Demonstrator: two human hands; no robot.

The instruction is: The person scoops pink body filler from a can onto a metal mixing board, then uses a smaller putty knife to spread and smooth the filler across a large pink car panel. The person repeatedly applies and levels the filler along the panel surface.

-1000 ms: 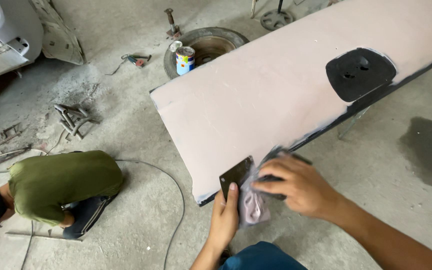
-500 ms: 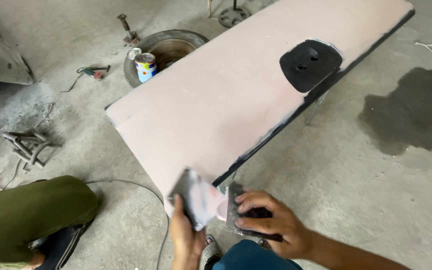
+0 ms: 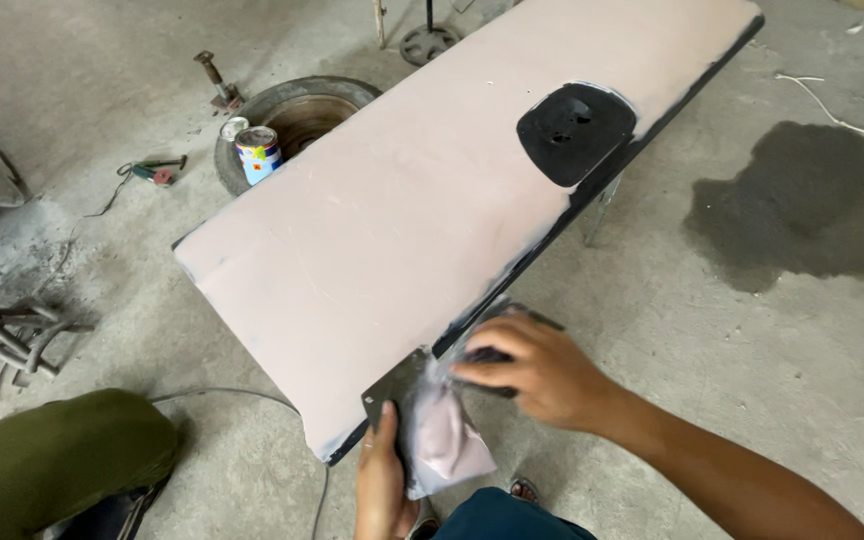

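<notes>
Your left hand (image 3: 384, 492) grips a flat board (image 3: 430, 432) loaded with pale pink filler, fingers closed on its lower edge so the face tilts up toward you like a palette. Your right hand (image 3: 537, 368) is closed around a dark spreader (image 3: 492, 352), its tip touching the filler on the board, apparently to take up material. Both hands sit just off the near edge of the long pink-coated panel (image 3: 402, 230), close enough to work its dark rim.

Toward the far end of the panel a black recessed patch (image 3: 576, 133) is left uncoated. Beyond the panel's far left side, a paint tin (image 3: 257, 152) stands against a worn tyre (image 3: 297, 110) on the concrete. Near the panel's left corner a person in olive clothing (image 3: 52, 465) crouches, and a dark wet stain (image 3: 797, 205) spreads on the floor to the panel's right
</notes>
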